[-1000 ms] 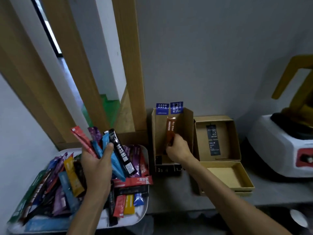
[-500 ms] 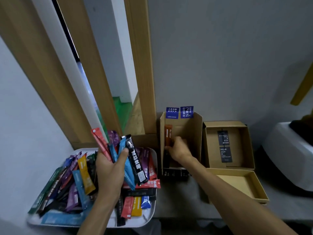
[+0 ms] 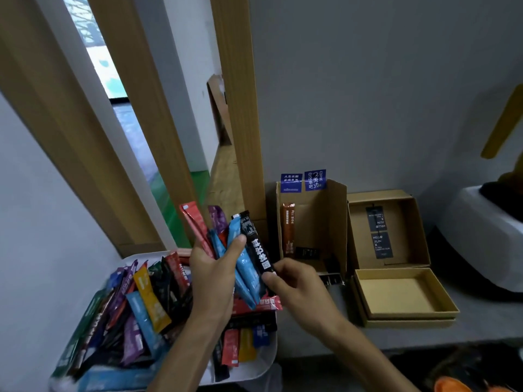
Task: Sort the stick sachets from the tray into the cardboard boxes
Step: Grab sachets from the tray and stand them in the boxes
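Observation:
My left hand [image 3: 211, 281] grips a fanned bunch of stick sachets [image 3: 226, 244] above the white tray [image 3: 260, 369], which is piled with many coloured sachets. My right hand [image 3: 294, 287] pinches the lower end of the black sachet [image 3: 256, 247] at the right edge of that bunch. A brown sachet [image 3: 288, 233] stands upright against the left wall of the tall open cardboard box [image 3: 334, 222]. To its right sits a second open cardboard box [image 3: 424, 306], its tray holding nothing and its lid raised.
A grey wall and wooden door frame [image 3: 240, 108] stand behind the boxes. A white appliance [image 3: 481, 236] sits at the far right on the grey counter [image 3: 424, 335]. Something orange [image 3: 450, 387] shows below the counter edge.
My right hand let go of the brown sachet inside the tall box and moved left to the bunch, where it took the black sachet's lower end. The left hand kept its bunch.

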`<state>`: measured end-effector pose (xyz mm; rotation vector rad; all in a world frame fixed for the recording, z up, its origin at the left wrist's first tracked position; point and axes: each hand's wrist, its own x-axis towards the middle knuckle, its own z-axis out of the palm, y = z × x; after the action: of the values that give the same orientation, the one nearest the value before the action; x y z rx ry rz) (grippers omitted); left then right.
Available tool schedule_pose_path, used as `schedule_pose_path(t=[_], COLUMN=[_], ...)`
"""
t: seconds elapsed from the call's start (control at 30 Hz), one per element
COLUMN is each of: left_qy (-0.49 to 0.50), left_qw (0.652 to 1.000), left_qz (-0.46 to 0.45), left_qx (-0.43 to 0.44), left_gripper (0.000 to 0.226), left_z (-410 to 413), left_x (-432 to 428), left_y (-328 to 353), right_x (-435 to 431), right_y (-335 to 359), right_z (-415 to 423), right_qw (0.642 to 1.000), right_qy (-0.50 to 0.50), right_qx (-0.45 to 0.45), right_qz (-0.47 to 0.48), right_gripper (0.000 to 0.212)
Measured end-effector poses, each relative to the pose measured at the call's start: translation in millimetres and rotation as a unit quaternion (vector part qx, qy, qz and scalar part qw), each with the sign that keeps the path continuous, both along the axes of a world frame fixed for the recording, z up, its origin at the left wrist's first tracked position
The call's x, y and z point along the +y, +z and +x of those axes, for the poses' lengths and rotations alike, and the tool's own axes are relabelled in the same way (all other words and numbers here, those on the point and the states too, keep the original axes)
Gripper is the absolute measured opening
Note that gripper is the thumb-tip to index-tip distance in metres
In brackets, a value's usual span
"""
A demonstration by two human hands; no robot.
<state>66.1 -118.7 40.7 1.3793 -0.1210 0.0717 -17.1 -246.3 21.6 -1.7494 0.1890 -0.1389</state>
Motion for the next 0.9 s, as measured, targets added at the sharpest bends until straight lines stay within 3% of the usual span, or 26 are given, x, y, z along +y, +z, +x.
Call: schedule_pose_path(t=[0.23, 0.3, 0.43, 0.63, 0.7, 0.8, 0.9], left_qy=[-0.033, -0.046, -0.081, -0.081, -0.090, -0.100, -0.075], left_qw=[0.999, 0.999, 0.995, 0.996, 0.995, 0.993, 0.995], left_qz=[-0.002, 0.013, 0.051, 0.023, -0.001, -0.030, -0.026], left_qx=[0.000, 0.010, 0.031, 0.032, 0.040, 0.056, 0.054], left_gripper=[0.019, 0.017, 0.024, 0.035, 0.033, 0.030, 0.030], left_z=[14.0, 16.2, 6.3, -5.4, -7.2, -9.3, -8.0], left_x=[9.6, 15.5, 25.8, 23.5, 21.9, 20.2, 21.2], left_y=[12.2, 9.3, -4.2, 0.6, 3.7, 4.5, 0.6], right_x=[-13.5, -18.2, -34.4, -45.9, -47.8, -49.3, -52.8], right_y=[5.2, 8.2, 25.2, 37.7, 35.8, 33.6, 34.0], right_z=[-13.7, -16.7, -12.6, -5.8, -6.1, -6.5, -7.4], right_qw=[0.999, 0.991, 0.940, 0.921, 0.930, 0.975, 0.986], right_qy=[0.000, -0.048, -0.100, -0.061, -0.061, -0.093, -0.104], right_qx=[0.009, -0.018, -0.094, -0.114, -0.120, -0.109, -0.114], right_qz=[0.045, 0.127, 0.312, 0.367, 0.343, 0.167, 0.067], right_gripper=[0.014, 0.017, 0.025, 0.022, 0.018, 0.009, 0.039])
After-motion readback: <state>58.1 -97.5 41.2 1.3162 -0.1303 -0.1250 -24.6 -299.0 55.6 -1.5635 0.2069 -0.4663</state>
